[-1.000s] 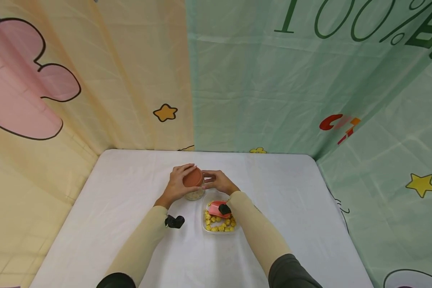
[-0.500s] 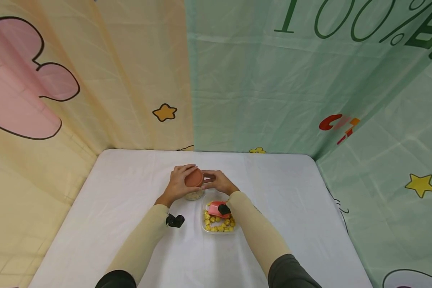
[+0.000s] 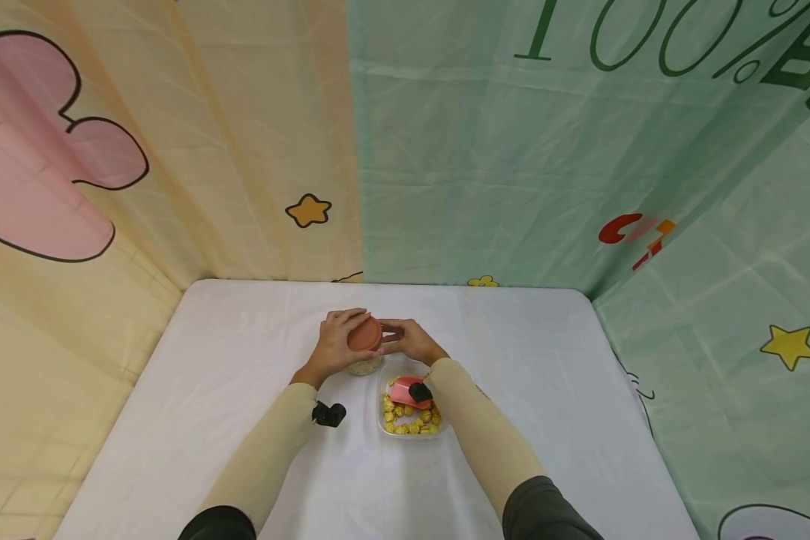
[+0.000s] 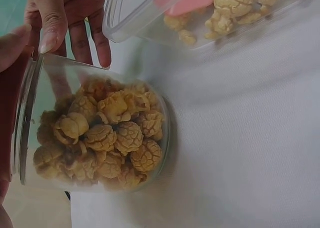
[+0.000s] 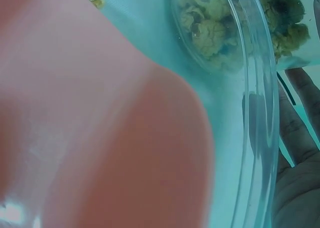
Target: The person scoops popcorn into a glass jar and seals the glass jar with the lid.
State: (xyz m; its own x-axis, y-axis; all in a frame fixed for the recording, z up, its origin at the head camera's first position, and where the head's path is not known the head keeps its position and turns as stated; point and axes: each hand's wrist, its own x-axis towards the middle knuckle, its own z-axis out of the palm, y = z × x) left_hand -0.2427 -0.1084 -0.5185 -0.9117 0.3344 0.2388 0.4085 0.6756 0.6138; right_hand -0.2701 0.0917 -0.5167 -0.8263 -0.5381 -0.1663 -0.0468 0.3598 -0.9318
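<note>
A glass jar (image 4: 105,143) full of popcorn stands upright on the white table under a terracotta-coloured lid (image 3: 364,335). My left hand (image 3: 331,341) grips the lid from the left, thumb on the near side and fingers round the far side. From the right, my right hand (image 3: 415,341) holds the jar near its top. In the left wrist view, the right thumb (image 4: 51,35) lies at the jar's rim, and part of that hand shows through the glass. The right wrist view is largely covered by a blurred pink scoop (image 5: 150,153).
Just in front of the jar, partly under the right forearm, a clear plastic container (image 3: 408,437) holds yellow popcorn (image 3: 415,427) and the pink scoop. White cloth covers the table (image 3: 256,322). Printed curtains (image 3: 472,165) rise behind and beside it.
The left hand and the lid have shifted very slightly to the right. The right hand, jar and container stay in place.
</note>
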